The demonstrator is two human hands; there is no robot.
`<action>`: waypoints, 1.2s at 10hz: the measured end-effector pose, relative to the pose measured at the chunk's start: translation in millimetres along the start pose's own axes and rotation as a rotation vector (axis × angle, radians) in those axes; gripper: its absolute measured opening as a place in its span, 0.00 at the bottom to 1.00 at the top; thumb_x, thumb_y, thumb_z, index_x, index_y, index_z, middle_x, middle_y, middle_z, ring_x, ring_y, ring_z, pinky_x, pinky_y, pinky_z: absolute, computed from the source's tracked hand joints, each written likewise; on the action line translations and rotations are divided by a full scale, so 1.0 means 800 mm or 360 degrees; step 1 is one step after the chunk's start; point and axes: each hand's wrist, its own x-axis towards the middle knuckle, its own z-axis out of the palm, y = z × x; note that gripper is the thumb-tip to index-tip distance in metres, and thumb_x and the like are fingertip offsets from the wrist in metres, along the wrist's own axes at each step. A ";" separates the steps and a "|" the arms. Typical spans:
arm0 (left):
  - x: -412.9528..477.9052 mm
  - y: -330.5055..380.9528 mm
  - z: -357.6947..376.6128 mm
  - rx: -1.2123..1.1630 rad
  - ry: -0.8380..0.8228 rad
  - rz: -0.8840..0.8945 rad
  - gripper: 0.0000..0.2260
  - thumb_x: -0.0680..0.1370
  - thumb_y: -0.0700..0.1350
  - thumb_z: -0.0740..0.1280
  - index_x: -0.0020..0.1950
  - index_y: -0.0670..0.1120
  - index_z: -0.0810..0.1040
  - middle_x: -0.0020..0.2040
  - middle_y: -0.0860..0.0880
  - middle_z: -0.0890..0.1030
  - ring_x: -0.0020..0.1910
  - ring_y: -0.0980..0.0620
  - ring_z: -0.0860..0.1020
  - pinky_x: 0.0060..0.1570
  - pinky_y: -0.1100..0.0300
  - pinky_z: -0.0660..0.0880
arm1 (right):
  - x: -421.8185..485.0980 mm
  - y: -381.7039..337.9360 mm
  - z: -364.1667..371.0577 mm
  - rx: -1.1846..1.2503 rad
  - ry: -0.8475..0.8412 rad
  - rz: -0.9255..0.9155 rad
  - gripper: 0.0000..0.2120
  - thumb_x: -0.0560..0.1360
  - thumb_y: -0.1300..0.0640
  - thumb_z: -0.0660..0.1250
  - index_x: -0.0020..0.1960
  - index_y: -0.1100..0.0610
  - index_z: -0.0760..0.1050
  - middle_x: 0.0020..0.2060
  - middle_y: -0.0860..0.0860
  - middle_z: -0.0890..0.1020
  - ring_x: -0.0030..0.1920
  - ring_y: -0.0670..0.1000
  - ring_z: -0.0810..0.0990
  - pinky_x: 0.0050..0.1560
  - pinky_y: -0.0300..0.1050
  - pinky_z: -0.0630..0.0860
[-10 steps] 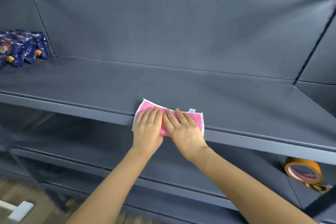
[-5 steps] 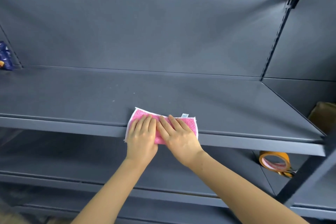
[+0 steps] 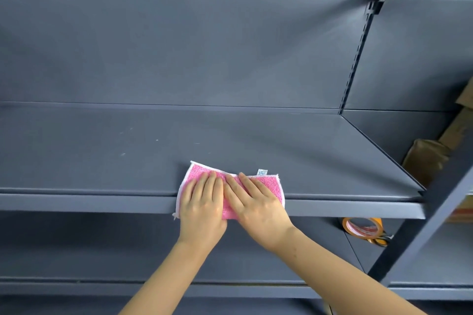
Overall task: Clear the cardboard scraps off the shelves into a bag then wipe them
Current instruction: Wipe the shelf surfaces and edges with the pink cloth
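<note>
pressing flat with straight fingers, the left hand and right hand lie side by side, touching, on a pink cloth draped over the front edge of the grey shelf. faint pale specks mark the shelf to the left. lower right, a roll of orange tape sits on the shelf below, and brown cardboard stands in the next bay.
</note>
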 end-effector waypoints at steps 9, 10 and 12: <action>0.020 0.107 0.019 -0.0006 0.0015 0.0122 0.21 0.66 0.39 0.53 0.47 0.38 0.85 0.47 0.43 0.86 0.47 0.45 0.85 0.55 0.53 0.68 | -0.076 0.086 -0.020 -0.0078 0.0096 0.0050 0.16 0.74 0.63 0.58 0.61 0.59 0.69 0.56 0.51 0.82 0.55 0.55 0.82 0.56 0.46 0.77; 0.022 0.120 0.021 -0.0015 -0.0014 0.0136 0.22 0.66 0.39 0.53 0.47 0.39 0.85 0.47 0.43 0.86 0.48 0.45 0.85 0.55 0.53 0.68 | -0.086 0.097 -0.022 -0.0085 0.0117 0.0055 0.15 0.77 0.64 0.54 0.61 0.59 0.70 0.57 0.52 0.82 0.55 0.55 0.82 0.56 0.47 0.77; 0.028 0.149 0.023 -0.0045 -0.0058 0.0159 0.21 0.66 0.37 0.54 0.48 0.39 0.85 0.48 0.44 0.86 0.49 0.46 0.84 0.55 0.54 0.67 | -0.105 0.120 -0.030 -0.0094 0.0118 0.0062 0.17 0.72 0.60 0.60 0.60 0.59 0.74 0.56 0.53 0.83 0.54 0.56 0.83 0.54 0.48 0.78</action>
